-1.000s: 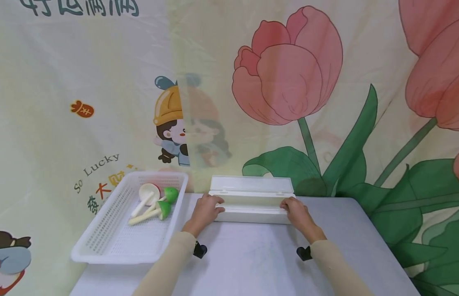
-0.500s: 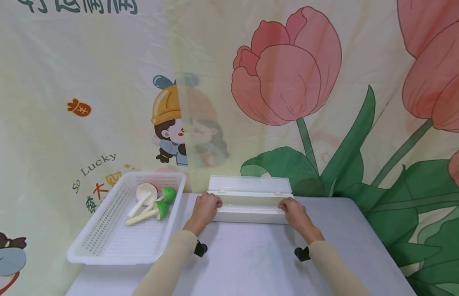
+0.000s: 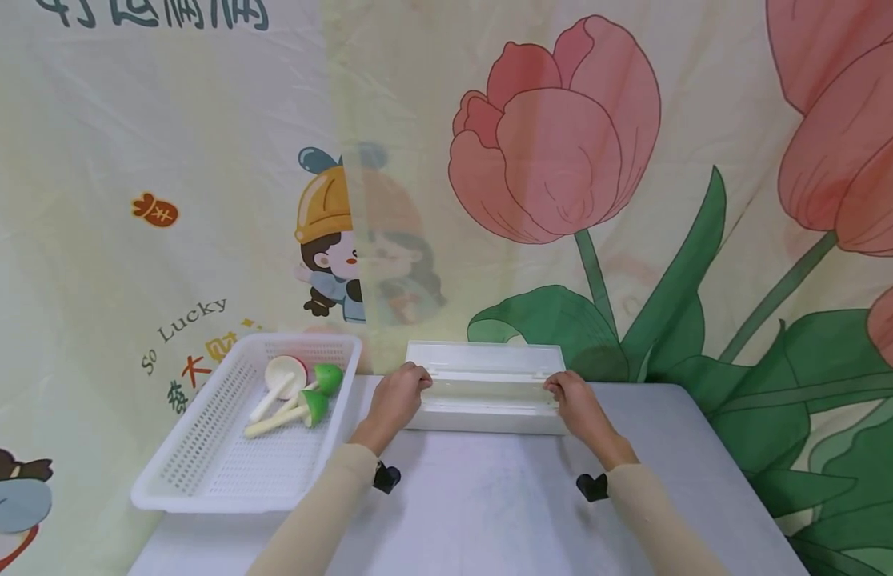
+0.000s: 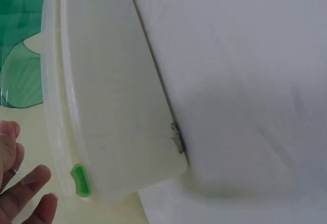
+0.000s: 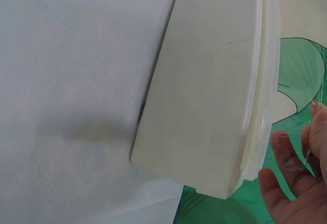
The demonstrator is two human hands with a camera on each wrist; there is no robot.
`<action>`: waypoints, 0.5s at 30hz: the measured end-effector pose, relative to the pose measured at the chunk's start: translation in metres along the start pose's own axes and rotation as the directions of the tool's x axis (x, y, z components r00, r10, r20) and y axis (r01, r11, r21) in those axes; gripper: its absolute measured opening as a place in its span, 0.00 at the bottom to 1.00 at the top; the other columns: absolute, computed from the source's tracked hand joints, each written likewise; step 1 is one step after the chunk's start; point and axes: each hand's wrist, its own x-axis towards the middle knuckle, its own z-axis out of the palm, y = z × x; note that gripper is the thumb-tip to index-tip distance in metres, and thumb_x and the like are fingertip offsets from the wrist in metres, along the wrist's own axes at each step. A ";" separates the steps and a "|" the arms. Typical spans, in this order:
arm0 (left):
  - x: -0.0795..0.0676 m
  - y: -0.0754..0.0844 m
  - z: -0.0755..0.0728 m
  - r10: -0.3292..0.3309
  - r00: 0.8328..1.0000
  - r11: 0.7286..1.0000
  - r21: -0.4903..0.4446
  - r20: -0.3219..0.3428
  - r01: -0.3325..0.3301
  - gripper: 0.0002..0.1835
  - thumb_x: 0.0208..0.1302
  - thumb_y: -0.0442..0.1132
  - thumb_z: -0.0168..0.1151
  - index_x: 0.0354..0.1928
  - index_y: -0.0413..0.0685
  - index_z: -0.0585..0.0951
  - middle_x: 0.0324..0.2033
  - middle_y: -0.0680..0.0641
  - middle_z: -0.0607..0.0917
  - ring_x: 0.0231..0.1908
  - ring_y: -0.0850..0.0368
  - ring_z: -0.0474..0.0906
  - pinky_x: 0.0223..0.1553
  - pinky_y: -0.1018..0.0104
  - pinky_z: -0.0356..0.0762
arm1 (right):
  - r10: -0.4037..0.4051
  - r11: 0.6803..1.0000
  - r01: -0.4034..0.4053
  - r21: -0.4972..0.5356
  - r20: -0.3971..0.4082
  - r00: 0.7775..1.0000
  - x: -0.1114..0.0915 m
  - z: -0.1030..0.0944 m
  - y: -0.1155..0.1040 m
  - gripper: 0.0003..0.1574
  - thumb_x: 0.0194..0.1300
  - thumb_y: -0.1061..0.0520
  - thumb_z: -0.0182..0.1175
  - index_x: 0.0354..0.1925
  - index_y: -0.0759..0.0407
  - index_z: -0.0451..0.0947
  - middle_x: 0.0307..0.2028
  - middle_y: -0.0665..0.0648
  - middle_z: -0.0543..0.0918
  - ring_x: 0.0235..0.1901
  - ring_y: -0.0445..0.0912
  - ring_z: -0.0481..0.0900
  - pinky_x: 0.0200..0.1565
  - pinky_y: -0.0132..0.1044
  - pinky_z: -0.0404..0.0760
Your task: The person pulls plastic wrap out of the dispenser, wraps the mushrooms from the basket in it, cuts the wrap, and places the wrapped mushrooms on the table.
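A long white cling film dispenser point(image 3: 486, 422) lies at the back of the table with its lid point(image 3: 484, 358) raised. My left hand point(image 3: 398, 398) pinches the left part of a clear sheet of cling film point(image 5: 307, 155) between thumb and forefinger. At the other end, my right hand point(image 3: 582, 410) pinches the same film, its other fingers spread loosely in the right wrist view. The film stretches up from the dispenser and is hard to see in the head view. A small green slider point(image 4: 80, 180) shows at the dispenser's left end.
To the left stands a white perforated basket point(image 3: 202, 488) holding several white-and-green toy pieces, among them a white round-headed one with a red edge point(image 3: 285, 376). A printed cloth with tulips point(image 3: 554, 152) hangs behind the white table point(image 3: 490, 512).
Both hands have risen slightly from the dispenser's opening, pulling the film up from it. The right hand has also shifted a little to the right. The basket and dispenser stay put.
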 end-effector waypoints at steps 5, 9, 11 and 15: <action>-0.003 -0.002 0.001 -0.055 0.995 0.987 -0.147 0.086 0.067 0.04 0.73 0.39 0.63 0.40 0.48 0.84 0.37 0.50 0.85 0.37 0.55 0.80 0.39 0.59 0.81 | -0.010 0.999 0.009 0.034 0.031 0.999 -0.004 -0.001 0.000 0.11 0.74 0.61 0.62 0.49 0.67 0.81 0.40 0.60 0.80 0.39 0.49 0.79 0.40 0.40 0.82; -0.006 -0.005 0.004 -0.042 0.994 0.972 -0.225 0.100 0.064 0.05 0.69 0.39 0.68 0.43 0.48 0.82 0.40 0.49 0.87 0.42 0.52 0.83 0.45 0.56 0.81 | 0.012 1.000 -0.014 0.017 0.102 0.995 -0.006 0.001 0.003 0.28 0.66 0.54 0.71 0.59 0.67 0.78 0.44 0.60 0.79 0.40 0.48 0.79 0.41 0.39 0.82; -0.008 -0.007 0.005 -0.048 0.994 0.966 -0.249 0.096 0.071 0.08 0.66 0.37 0.70 0.45 0.48 0.82 0.38 0.50 0.87 0.40 0.53 0.83 0.44 0.55 0.81 | 0.034 0.999 -0.036 0.015 0.122 0.992 -0.007 0.001 0.004 0.29 0.64 0.57 0.72 0.60 0.67 0.78 0.46 0.62 0.79 0.42 0.50 0.79 0.42 0.42 0.82; -0.010 -0.009 0.006 -0.066 0.995 0.959 -0.270 0.078 0.085 0.14 0.63 0.31 0.70 0.50 0.45 0.82 0.32 0.51 0.86 0.36 0.54 0.82 0.41 0.57 0.80 | 0.052 0.999 -0.053 -0.003 0.127 0.991 -0.007 0.001 0.007 0.19 0.64 0.66 0.69 0.54 0.68 0.82 0.45 0.63 0.81 0.43 0.53 0.80 0.44 0.46 0.83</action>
